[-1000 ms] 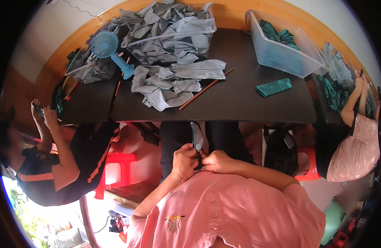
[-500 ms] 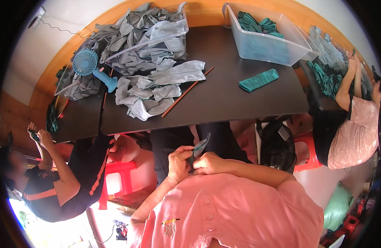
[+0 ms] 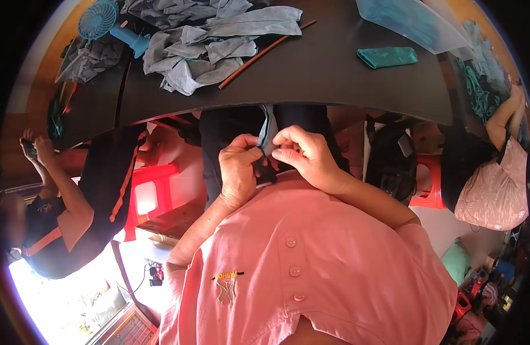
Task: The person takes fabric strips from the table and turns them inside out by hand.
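Observation:
In front of my lap, just below the table's near edge, I hold a narrow grey-and-teal piece of cloth (image 3: 267,127). My left hand (image 3: 239,168) is closed on its lower left side, thumb against the fabric. At the cloth's right edge, the thumb and forefinger of my right hand (image 3: 312,156) pinch close to it, the other fingers curled. What lies between the palms is hidden. On the dark table (image 3: 311,86) rests a loose heap of grey cloth pieces (image 3: 190,72), with a thin brown stick (image 3: 265,55) beside it.
A folded teal cloth (image 3: 387,57) lies to the right, near a clear plastic bin (image 3: 411,26). A blue handheld fan (image 3: 98,20) stands at the left. Co-workers sit on both sides, a person in dark clothing (image 3: 75,213) at left and one in pink (image 3: 492,184) at right.
The view has tilted down, so the table sits higher in the picture. My right hand has drawn slightly away from my left, and the cloth now points more upright.

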The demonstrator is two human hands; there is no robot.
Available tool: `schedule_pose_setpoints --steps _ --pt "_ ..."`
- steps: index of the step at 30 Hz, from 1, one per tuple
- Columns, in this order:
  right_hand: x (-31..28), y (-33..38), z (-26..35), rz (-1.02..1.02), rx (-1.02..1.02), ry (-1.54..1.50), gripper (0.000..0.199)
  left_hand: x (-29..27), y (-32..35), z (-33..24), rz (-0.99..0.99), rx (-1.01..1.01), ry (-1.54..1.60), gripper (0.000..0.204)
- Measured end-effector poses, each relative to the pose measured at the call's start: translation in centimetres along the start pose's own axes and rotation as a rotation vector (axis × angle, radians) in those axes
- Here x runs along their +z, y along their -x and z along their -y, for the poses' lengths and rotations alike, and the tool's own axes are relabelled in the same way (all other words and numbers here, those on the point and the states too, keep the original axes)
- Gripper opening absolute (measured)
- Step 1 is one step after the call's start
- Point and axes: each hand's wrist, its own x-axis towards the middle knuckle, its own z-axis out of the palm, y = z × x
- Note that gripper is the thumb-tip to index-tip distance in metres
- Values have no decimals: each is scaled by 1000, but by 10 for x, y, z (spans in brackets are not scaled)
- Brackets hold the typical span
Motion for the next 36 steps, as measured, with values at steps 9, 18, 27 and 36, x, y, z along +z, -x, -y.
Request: schedule_pose_setpoints --steps 9,18,27,36 --pt "11 -4 -7 -26 -57 -42 8 5 11 -1 112 397 -347 14" --pt "11 -1 -15 11 -151 -5 7 -2 3 0 161 430 -433 17" --pt "13 1 -19 0 -174 38 8 -4 -6 11 252 389 -376 20" --pt "16 1 -23 -34 -364 193 15 -3 -12 22 228 319 -319 24"
